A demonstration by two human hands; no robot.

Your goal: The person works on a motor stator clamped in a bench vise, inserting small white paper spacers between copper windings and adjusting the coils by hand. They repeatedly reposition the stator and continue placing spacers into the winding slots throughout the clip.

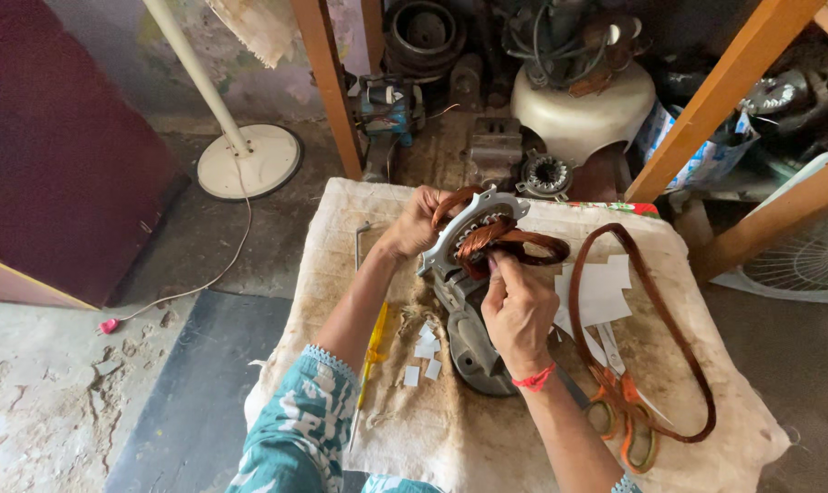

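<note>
A cloth (487,447) is covering the worktop, and everything else is lying on it. At the centre the stator (473,239) is standing tilted, with the left hand (416,222) gripping it at nine o'clock and the right hand (518,310) pressing in at six o'clock. The wire coil (514,242) is hanging from the stator toward three o'clock. The motor housing (476,351) is lying just under the right hand. The large wire loop (647,292) is lying at three o'clock, the scissors (626,402) at five o'clock inside it. The paper slips (425,351) are lying at seven o'clock, the screwdriver (374,347) beyond them at eight o'clock.
</note>
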